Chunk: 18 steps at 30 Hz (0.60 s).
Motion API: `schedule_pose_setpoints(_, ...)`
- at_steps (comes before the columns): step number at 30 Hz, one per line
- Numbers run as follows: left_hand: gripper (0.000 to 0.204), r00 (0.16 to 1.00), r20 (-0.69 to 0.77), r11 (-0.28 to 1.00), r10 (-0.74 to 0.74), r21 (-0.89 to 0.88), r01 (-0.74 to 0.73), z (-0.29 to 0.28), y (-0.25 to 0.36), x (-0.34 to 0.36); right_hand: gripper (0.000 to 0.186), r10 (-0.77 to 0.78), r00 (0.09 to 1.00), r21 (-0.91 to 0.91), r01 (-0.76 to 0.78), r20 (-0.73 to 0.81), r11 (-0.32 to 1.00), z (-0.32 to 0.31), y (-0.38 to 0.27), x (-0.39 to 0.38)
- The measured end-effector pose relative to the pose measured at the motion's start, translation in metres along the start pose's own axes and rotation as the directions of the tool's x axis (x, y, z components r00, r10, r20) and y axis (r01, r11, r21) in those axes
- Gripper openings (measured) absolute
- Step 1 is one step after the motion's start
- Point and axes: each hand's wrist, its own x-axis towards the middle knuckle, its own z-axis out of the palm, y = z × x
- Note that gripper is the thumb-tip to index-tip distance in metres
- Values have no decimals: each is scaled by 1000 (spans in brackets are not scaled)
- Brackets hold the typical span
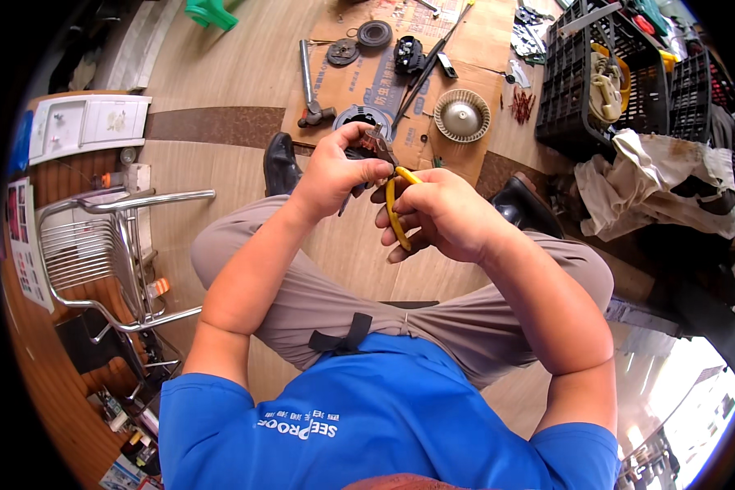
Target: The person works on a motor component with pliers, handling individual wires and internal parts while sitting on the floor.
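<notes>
Pliers (393, 214), yellow-handled, clasped in your right hand (452, 214); small part (371, 144), pinched in your left hand (332, 173), near pliers' tip.

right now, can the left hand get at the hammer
Probably yes: the hammer lies a little ahead of the left hand, with nothing visible between them. That hand seems occupied with a part at the pliers, though, so it would likely need freeing first.

A blue short-sleeved shirt (416, 416) with white lettering (322, 429) tops grey-brown trousers (474, 327) and black shoes (280, 167).
</notes>
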Motion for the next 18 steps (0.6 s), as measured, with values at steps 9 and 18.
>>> schedule_pose_setpoints(9, 48, 999, 41, 999, 34, -1, -34, 1, -3, 1, 31, 23, 997, -18, -22, 70, 1000, -4, -3, -9)
schedule_pose_setpoints(18, 53, 998, 50, 994, -35, 102, 29, -6, 2, -3, 37, 97, 984, -53, -90, 147, 994, -9, -5, -12)
